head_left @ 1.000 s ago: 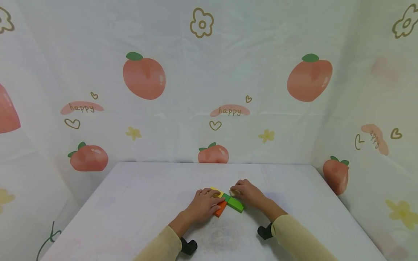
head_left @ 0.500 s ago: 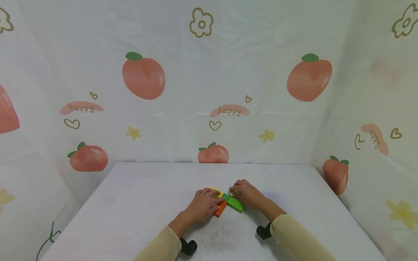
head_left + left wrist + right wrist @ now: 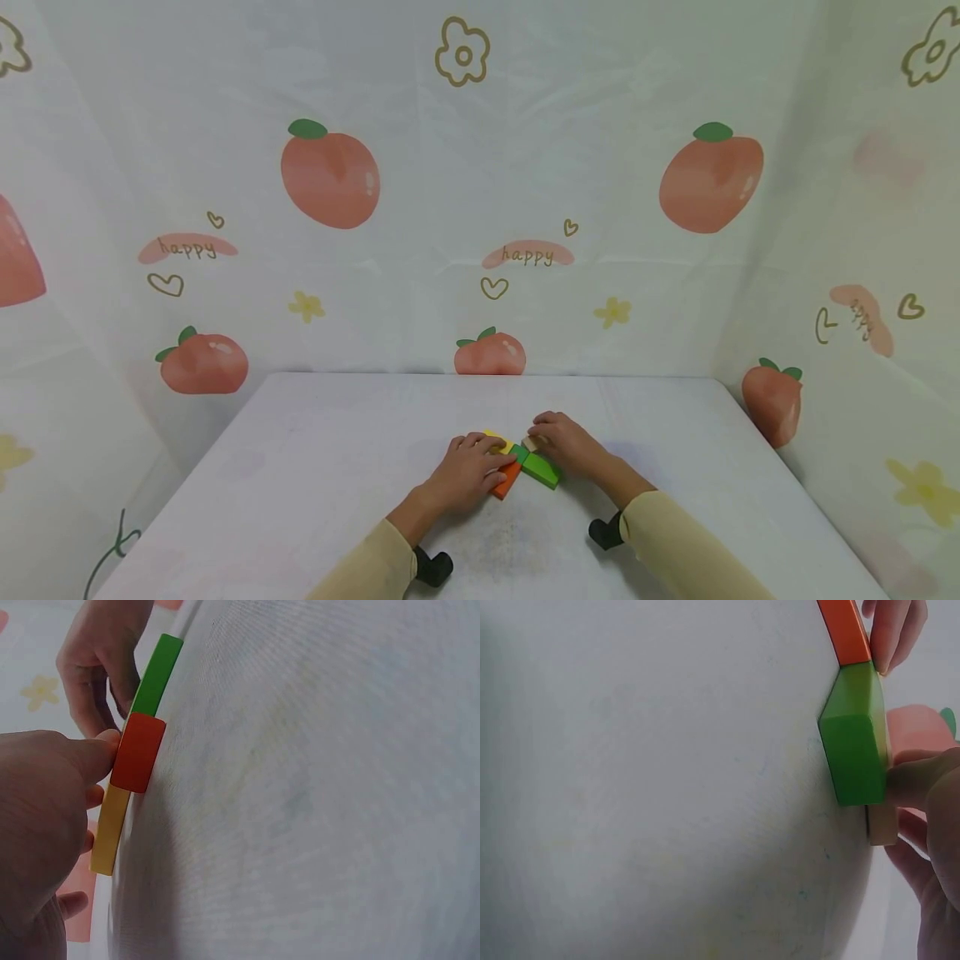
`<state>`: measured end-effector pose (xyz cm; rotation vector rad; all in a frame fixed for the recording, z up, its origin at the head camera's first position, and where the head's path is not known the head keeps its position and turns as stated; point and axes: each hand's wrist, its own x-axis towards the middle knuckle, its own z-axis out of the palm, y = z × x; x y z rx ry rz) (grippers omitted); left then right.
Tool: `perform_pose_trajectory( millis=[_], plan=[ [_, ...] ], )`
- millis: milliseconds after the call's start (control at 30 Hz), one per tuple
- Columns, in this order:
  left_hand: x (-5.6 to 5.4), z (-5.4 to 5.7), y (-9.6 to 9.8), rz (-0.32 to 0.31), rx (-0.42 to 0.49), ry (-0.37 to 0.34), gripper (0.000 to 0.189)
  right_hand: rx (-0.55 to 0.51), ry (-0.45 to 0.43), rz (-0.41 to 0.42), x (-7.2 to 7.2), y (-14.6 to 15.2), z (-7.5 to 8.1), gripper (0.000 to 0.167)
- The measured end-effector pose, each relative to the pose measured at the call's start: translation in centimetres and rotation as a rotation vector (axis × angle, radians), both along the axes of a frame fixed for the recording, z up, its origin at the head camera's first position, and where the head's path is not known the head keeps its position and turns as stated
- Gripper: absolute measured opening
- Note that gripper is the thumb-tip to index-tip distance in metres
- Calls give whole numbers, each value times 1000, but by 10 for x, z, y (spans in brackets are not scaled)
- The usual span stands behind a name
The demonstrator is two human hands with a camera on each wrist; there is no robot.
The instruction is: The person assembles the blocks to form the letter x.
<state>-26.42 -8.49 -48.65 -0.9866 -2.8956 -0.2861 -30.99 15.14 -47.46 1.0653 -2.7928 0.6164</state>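
Several toy building blocks lie flat in a radiating cluster on the white table. A small teal block [image 3: 518, 453] sits in the middle, touching an orange block [image 3: 139, 754], a yellow block [image 3: 110, 831], a bright green block [image 3: 541, 471] and a plain wooden block [image 3: 529, 443]. My left hand [image 3: 467, 472] rests on the cluster's left side. Its thumb touches the orange block, while the other fingers spread over the yellow and teal ones. Bent loosely, the fingers of my right hand [image 3: 573, 443] touch the wooden block, and the thumb lies against the green block's top.
The white table [image 3: 315, 467] reaches back to a pale curtain [image 3: 420, 167] printed with fruit, flowers and words. Black wrist mounts [image 3: 433, 569] stick out below both sleeves. A dark cord [image 3: 114, 546] shows at the left edge.
My right hand's fingers have shifted slightly off the wooden block, so more of it shows beside the teal block. My left hand and the other blocks look unmoved.
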Motion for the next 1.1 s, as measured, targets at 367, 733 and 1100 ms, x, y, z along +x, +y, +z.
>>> perform_pose_trajectory(
  millis=[367,733,1100],
  plan=[
    [0,0,1,3,-1,-16,40,-49,-88,-160,-3,0,-6,25],
    [0,0,1,6,2,-22,39,-104,-135,-285,-3,5,-8,14],
    [-1,0,0,6,3,-18,39,-150,-179,-263,-8,4,-9,19]
  ],
)
